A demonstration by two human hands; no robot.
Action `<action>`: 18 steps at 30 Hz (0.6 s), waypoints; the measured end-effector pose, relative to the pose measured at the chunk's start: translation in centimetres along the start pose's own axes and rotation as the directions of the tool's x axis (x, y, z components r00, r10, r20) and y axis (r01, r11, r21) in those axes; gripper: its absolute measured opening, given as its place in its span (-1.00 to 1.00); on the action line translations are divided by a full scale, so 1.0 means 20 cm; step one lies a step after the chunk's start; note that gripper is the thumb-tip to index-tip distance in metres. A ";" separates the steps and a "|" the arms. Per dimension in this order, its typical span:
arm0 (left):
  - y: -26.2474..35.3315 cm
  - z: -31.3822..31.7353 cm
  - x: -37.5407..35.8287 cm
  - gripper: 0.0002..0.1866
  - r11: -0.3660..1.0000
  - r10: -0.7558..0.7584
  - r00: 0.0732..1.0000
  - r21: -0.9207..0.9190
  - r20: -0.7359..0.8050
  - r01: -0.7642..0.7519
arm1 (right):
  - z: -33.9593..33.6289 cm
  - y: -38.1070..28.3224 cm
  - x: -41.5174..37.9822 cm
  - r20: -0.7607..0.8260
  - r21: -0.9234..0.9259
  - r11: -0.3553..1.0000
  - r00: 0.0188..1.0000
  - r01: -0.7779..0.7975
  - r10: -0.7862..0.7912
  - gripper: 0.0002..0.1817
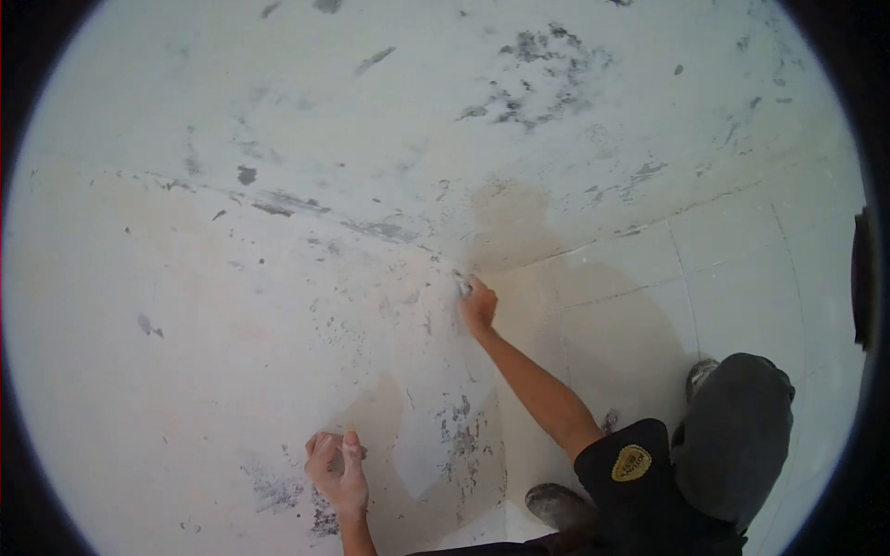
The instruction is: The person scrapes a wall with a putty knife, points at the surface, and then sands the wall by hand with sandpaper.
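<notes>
My right hand point(478, 304) presses into the corner where two walls meet the floor, its fingers closed around a small whitish piece point(464, 286) mostly hidden in the grip. At the lower left, my left hand point(337, 471) is held close over the scuffed wall point(213, 371), fingers curled and thumb raised. White dust coats its fingers and thumb. What lies inside that curled hand is hidden. A black short sleeve with a gold badge point(631, 462) covers my right upper arm.
White floor tiles point(630, 278) with thin dark joints spread to the right. A dusty shoe point(559, 506) stands at the bottom, a second shoe point(701, 375) beside my dark-clad knee point(742, 435). Grey patches point(542, 79) mark the upper wall. A dark object point(864, 278) is at the right edge.
</notes>
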State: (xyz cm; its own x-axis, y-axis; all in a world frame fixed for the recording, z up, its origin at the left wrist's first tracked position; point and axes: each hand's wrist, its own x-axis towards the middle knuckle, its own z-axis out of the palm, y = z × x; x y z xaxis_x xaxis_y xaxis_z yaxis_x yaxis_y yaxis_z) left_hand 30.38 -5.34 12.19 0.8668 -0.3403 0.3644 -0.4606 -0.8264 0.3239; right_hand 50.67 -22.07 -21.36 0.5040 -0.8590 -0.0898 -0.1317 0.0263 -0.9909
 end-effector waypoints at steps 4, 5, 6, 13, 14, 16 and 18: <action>-0.02 0.01 0.00 -0.51 1.000 -0.029 0.998 -0.012 -0.062 0.028 | 0.00 -0.47 -0.08 0.002 0.336 0.929 0.986 0.156 -0.166 -0.47; -0.02 0.02 -0.01 -0.51 0.999 -0.037 0.996 -0.021 -0.079 0.035 | -0.03 -0.58 -0.10 -0.025 0.389 0.888 0.967 0.244 -0.255 -0.43; -0.02 0.02 -0.01 -0.51 0.999 -0.042 0.997 -0.019 -0.068 0.041 | -0.04 -0.63 -0.09 -0.054 0.437 0.837 0.939 0.329 -0.341 -0.39; -0.01 0.04 0.01 -0.49 0.989 0.080 0.997 0.125 -0.013 -0.078 | 0.10 -0.11 0.06 -0.169 0.357 0.873 0.942 0.332 -0.289 -0.40; -0.01 0.05 0.02 -0.50 0.976 0.124 0.992 0.176 0.017 -0.125 | 0.10 -0.16 0.06 -0.094 0.263 0.934 0.970 0.243 -0.226 -0.42; -0.01 0.06 0.01 -0.51 0.973 0.122 0.992 0.194 0.022 -0.123 | -0.01 -0.36 0.00 0.086 0.204 0.974 0.989 0.097 -0.117 -0.44; -0.02 0.07 0.03 -0.53 0.968 0.134 0.991 0.210 0.025 -0.136 | -0.03 -0.54 -0.05 0.063 0.257 0.948 0.975 0.189 -0.211 -0.45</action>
State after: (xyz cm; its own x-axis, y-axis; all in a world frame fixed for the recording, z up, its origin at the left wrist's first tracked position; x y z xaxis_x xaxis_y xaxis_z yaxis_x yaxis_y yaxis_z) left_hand 31.36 -5.74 11.05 0.8018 -0.4592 0.3826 -0.5239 -0.8480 0.0803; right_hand 51.13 -21.70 -10.48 0.5735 -0.8111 0.1154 0.1893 -0.0058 -0.9819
